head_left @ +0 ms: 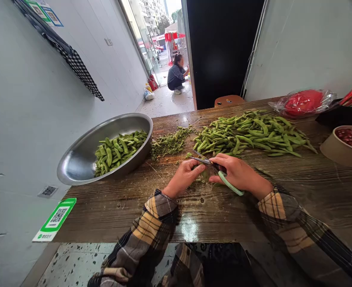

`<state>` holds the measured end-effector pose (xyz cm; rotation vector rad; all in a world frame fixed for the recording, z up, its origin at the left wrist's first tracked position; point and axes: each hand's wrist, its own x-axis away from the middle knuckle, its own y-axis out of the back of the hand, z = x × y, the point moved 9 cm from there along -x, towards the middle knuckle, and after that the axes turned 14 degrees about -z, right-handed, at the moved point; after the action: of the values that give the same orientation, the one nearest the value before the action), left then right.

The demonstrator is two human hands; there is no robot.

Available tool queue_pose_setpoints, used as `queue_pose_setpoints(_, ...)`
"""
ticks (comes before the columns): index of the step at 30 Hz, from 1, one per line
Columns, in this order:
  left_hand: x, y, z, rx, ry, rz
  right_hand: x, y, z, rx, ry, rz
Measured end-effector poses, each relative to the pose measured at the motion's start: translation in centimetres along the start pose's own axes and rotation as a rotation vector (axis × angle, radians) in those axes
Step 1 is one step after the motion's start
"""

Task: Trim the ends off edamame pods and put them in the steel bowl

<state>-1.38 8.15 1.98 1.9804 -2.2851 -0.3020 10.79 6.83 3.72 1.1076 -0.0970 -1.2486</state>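
My right hand (240, 173) grips a pair of scissors (231, 184) with a pale green handle; the blades are parted and point left. Just left of them, the fingers of my left hand (182, 177) are pinched at the blades, around what looks like a green edamame pod (205, 174), mostly hidden. Beyond both hands lies a broad pile of edamame pods (253, 131). A smaller heap of green trimmings (172, 142) is left of that pile. Farther left, a large steel bowl (77, 159) holds more pods and seems tilted.
The dark wooden table (152, 215) carries a green payment-code card (54, 219) at its left edge. To the right are a bowl of dark red pieces (331, 147) and a red item in clear plastic (304, 103). A person (176, 75) squats beyond the doorway.
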Motion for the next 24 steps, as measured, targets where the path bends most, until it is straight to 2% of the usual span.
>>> queue_pose_setpoints(8, 0.0, 0.1, 0.0, -0.068, 0.003, 0.013, 0.1, 0.2, -0.3, 0.052, 0.011, 0.02)
queue_pose_setpoints(12, 0.0, 0.1, 0.3, -0.007, 0.051, 0.018, 0.1, 0.2, -0.3, 0.043, 0.014, 0.004)
queue_pose_setpoints(15, -0.3, 0.8, 0.9, 0.178, 0.118, -0.047, -0.1, 0.6, -0.5, 0.001, -0.007, -0.044)
queue_pose_setpoints(19, -0.9, 2.6, 1.6, 0.478, 0.182, -0.205, -0.3, 1.2, -1.3, -0.045, -0.069, -0.12)
queue_pose_setpoints(24, -1.0, 3.6, 1.6, 0.601, 0.176, -0.296, -0.2, 0.9, -1.6, -0.056, -0.079, -0.111)
